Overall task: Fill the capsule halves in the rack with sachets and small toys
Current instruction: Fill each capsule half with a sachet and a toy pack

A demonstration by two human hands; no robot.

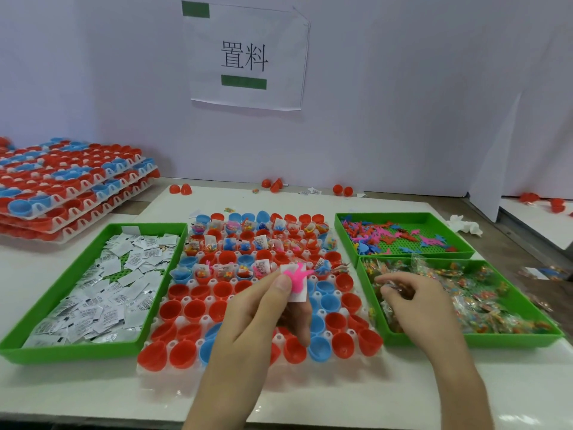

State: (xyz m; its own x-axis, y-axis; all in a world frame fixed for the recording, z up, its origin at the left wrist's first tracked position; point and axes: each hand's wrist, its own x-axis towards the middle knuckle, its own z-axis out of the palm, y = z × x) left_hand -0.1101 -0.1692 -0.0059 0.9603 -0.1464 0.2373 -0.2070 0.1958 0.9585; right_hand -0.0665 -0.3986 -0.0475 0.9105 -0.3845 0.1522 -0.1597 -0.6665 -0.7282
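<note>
My left hand (263, 308) pinches a pink toy (297, 276) and a white sachet (298, 293) together over the middle of the rack (189, 301). My right hand (415, 302) digs, fingers curled, in the packet tray (465, 340); blur hides any hold. The doubled pinch could slip and drop both into a cup that is already filled.

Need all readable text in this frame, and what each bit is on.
"置料": on the paper sheet stuck to the back wall.
Too small to read: black print on the loose sachets in the left green tray.
Too small to read: print on the sachets in capsule halves.
No legible print on the held sachet in the left hand.
Nothing else legible.
</note>
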